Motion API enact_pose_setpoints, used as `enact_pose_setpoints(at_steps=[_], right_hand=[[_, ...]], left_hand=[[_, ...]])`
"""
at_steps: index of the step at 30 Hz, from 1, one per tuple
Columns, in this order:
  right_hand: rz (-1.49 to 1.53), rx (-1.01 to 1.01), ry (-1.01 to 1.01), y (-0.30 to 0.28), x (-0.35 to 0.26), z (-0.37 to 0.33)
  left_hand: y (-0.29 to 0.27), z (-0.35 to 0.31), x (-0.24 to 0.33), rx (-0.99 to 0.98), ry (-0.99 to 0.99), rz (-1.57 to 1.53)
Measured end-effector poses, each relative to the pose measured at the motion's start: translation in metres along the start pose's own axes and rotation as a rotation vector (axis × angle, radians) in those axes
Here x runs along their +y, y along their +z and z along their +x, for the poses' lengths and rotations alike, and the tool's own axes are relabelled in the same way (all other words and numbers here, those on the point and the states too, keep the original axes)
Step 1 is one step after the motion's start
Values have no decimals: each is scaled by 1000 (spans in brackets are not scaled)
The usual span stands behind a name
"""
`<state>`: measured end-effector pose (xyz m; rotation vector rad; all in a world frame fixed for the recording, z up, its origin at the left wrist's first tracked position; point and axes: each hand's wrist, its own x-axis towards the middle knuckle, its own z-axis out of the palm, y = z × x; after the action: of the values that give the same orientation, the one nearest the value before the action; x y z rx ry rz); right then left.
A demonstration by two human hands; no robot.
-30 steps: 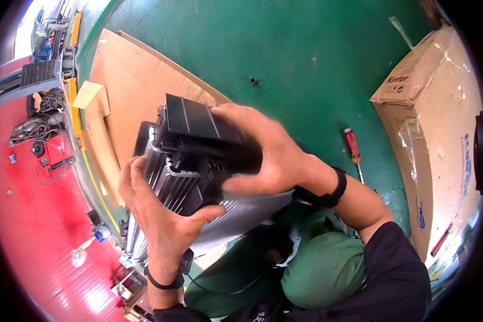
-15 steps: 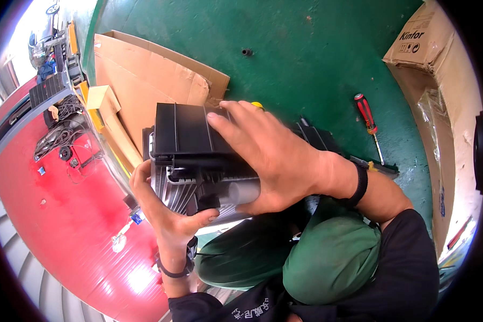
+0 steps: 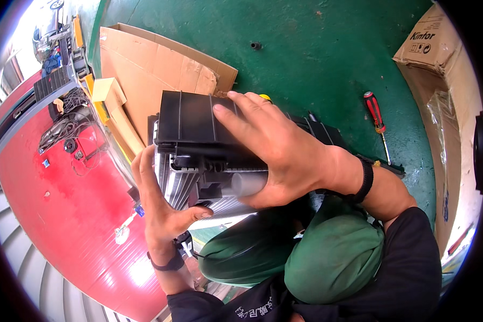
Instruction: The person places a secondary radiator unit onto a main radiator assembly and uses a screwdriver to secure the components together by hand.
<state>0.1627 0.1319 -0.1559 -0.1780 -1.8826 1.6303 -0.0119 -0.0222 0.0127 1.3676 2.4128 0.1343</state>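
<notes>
A radiator [image 3: 176,185] with silvery fins stands upright before my knees, a black plastic cover [image 3: 193,121] along its top. My left hand [image 3: 163,214] holds the radiator's left side, fingers running up its edge and thumb across the front below a small black bracket. From the right my right hand [image 3: 292,153] grips the cover, with fingers spread over its top and thumb underneath. A short pale grey pipe stub [image 3: 245,184] juts out beside that thumb. My palm hides the cover's right part.
Flattened cardboard [image 3: 150,61] lies behind the radiator on the green floor [image 3: 316,48]. A red-handled screwdriver [image 3: 375,115] is at right, near a large cardboard box [image 3: 432,59]. On the left, a red panel [image 3: 64,209] carries coiled black cables [image 3: 64,126]. A small black fitting [image 3: 256,46] sits farther off.
The radiator's top has risen slightly in view. My left thumb has shifted off the black bracket to just below it, with the fingers higher along the edge. The right hand keeps its grip.
</notes>
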Motion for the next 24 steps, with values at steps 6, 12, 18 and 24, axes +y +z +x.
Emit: enact_pose_setpoints(at_steps=[6,12,18,24], right_hand=[[7,-19,11,0,-1,0],[-23,-62,29,-1,0,0],[-31,-45,22,-1,-1,0],[-54,-8,15,-2,-1,4]], left_hand=[[21,-4,-14,187,42,-48],[29,-6,-15,258,35,-92],[25,-3,-13,231,45,-38],[23,3,-10,197,23,-47]])
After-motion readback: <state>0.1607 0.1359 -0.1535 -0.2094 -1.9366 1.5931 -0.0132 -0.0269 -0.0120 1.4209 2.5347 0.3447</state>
